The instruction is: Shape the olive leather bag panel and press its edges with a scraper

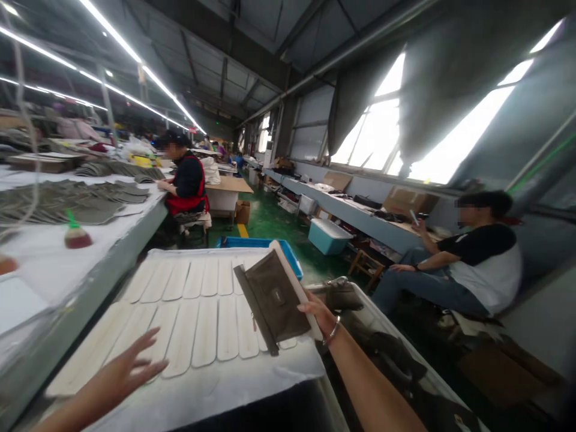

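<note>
Workshop with a green floor (252, 223), white-draped counter (216, 396) nearest. On the near left, low over the cloth, left hand (135, 367) with fingers loosely spread, above pale panels (180, 339); contact with them impossible to tell. On the right, right hand (317, 313), bracelet (333, 331) at the wrist, fingers closed on the lower right edge of a brown fabric piece (265, 285), raised and tilted over the far right part of the counter, with a small patch on its face and a pale strip (290, 264) along its right side. Beneath, the panels side by side in two rows. Beside the counter on the right, a white-rimmed bin (396, 330) with dark material inside. Just past the far edge, a blue crate (294, 262). Farther left, a long counter (119, 255) with a red-filled bottle (78, 237), green at the tip, and heaps of olive-grey pieces (76, 201); alongside, a seated person in a red apron (189, 180). Farther right, a light-blue box (326, 239) on the floor and a seated person with a phone (413, 217). Beyond, bright windows (375, 132).
</note>
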Demonstrator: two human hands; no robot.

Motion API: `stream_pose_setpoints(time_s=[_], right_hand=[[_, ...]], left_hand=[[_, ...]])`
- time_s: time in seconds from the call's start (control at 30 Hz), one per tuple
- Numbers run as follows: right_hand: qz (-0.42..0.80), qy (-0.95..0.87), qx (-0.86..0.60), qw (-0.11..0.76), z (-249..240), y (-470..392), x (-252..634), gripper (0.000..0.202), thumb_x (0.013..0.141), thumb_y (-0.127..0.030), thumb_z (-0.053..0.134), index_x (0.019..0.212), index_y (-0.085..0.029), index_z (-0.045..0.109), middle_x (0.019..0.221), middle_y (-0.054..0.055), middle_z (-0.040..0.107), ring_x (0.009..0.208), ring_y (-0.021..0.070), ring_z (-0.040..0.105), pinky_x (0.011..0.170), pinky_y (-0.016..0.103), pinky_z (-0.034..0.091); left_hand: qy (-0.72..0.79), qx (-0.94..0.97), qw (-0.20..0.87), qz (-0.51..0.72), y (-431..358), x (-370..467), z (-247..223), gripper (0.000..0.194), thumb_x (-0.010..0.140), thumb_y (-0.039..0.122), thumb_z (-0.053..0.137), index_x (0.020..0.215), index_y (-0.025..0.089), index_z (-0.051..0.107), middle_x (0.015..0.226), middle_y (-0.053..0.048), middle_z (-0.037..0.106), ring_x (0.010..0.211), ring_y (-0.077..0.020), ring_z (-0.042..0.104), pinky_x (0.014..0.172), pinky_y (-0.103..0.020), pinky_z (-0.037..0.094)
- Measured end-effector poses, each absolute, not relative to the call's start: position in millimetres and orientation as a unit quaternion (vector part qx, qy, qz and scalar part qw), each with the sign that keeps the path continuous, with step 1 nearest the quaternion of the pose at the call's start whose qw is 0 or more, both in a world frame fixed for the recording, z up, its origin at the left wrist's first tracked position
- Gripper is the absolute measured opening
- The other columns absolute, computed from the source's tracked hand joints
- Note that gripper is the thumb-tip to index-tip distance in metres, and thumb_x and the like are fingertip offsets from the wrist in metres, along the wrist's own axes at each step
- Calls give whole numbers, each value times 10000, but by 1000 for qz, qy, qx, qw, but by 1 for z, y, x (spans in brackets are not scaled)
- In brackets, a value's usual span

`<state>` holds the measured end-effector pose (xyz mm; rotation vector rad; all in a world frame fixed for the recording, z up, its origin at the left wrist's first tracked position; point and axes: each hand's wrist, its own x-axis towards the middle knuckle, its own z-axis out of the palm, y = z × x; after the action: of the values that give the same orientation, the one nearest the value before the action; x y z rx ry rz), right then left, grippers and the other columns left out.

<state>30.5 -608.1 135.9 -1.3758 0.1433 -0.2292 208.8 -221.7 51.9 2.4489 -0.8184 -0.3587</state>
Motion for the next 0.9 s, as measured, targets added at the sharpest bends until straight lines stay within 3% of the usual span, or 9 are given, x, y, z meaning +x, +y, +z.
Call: stream_pose_setpoints(time_s=[0.03,0.13,0.2,0.27,0.37,0.47,0.67,0.8,0.9], right_hand=[[-70,32,-634,770,140,-585,31,619,622,-226,582,1236,-194,505,1041,38,645,925,194,607,803,287,468],[21,-50,-651,757,152,-526,28,738,624,-248,577,1338,-182,403,1229,62,565,1117,227,530,920,326,432],[66,-91,-687,717,160,-496,23,826,620,-277,585,1387,-141,312,1339,93,472,1214,241,451,1002,355,376],[92,-113,-745,651,168,-476,15,882,642,-308,577,1423,-108,221,1414,119,374,1261,245,397,1054,382,317],[76,-125,-851,505,173,-457,-3,858,682,-284,552,1442,-109,193,1467,120,284,1320,250,312,1109,411,219],[44,-132,-922,361,166,-443,-22,860,673,-234,570,1441,-92,211,1444,149,315,1301,262,336,1114,412,225],[-61,-200,-959,191,124,-418,-30,851,678,-288,591,1404,-6,246,1358,208,380,1257,276,341,1093,417,291],[-52,-225,-969,85,106,-417,-30,903,651,-316,624,1416,-32,238,1343,205,386,1189,307,374,1018,475,349],[-76,-268,-960,35,98,-417,-33,910,679,-388,630,1432,-80,221,1343,205,385,1141,323,403,963,512,364]], left_hand=[[-311,886,310,-149,-218,204,71,743,863,603,303,1450,186,117,1393,-123,424,1156,-184,535,931,-278,464],[-322,784,510,-145,-214,174,130,840,800,583,517,1444,217,122,1451,-110,317,1342,-205,296,1021,-325,392],[-341,757,538,-146,-213,149,161,831,759,521,618,1414,207,216,1378,-103,403,1240,-207,413,958,-301,433],[-354,761,514,-178,-206,125,180,604,758,491,632,1212,123,480,1036,-74,595,901,-168,563,748,-244,477],[-367,819,423,-127,-184,93,186,380,800,484,574,829,106,589,698,-7,530,637,-109,482,588,-211,390],[-399,859,318,-41,-156,66,174,364,853,470,509,743,131,579,717,-8,537,682,-112,508,637,-218,371],[-392,903,178,21,-128,43,121,358,911,424,432,820,150,643,782,-45,590,761,-162,551,703,-271,382],[-416,905,82,-29,-126,40,95,287,891,378,492,836,169,681,820,-52,653,851,-217,545,784,-333,386],[-405,907,95,-61,-119,33,86,209,852,356,557,853,198,693,838,-33,662,871,-216,534,791,-336,380]])
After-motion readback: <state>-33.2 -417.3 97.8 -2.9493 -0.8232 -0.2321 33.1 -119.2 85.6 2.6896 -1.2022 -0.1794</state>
